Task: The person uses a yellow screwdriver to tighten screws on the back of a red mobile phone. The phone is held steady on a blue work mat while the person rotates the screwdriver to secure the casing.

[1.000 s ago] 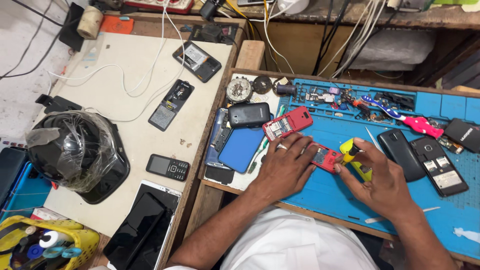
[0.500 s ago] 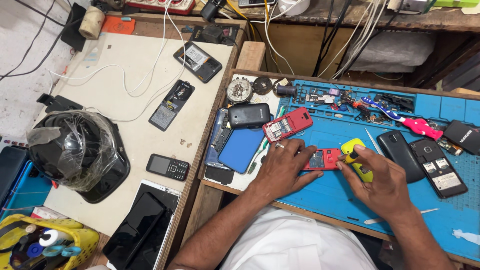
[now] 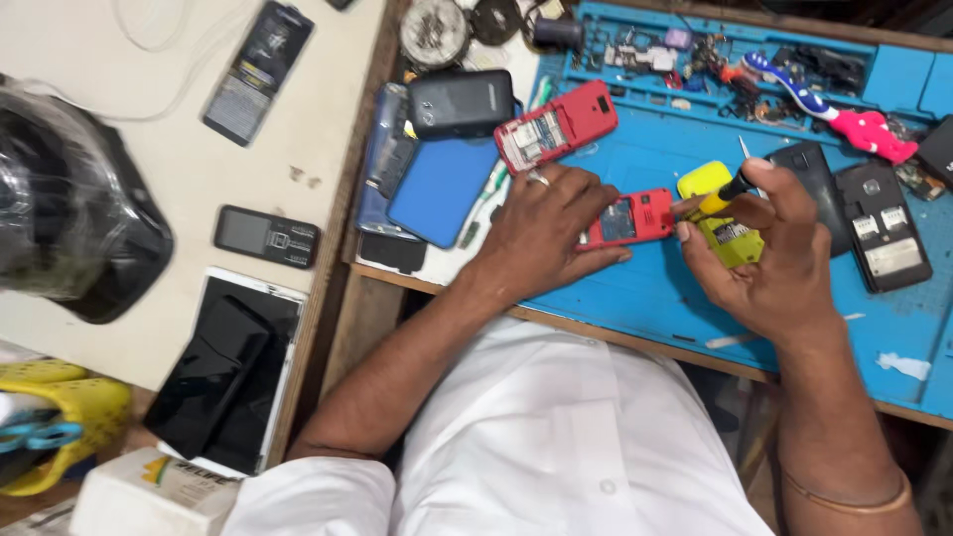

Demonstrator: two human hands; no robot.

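The left hand (image 3: 541, 233) is pressing down on a small red phone (image 3: 630, 218), fingers spread over its near end, pinning it flat on the blue mat (image 3: 635, 288). The right hand (image 3: 759, 263) is gripping a yellow-handled screwdriver (image 3: 717, 199) tightly between thumb and fingers, its tip touching the red phone's right edge. A yellow phone (image 3: 725, 233) is lying just beside it, partly under the right hand. Another open red phone (image 3: 556, 124) is resting above, near a black phone (image 3: 459, 102) and a blue case (image 3: 442, 189).
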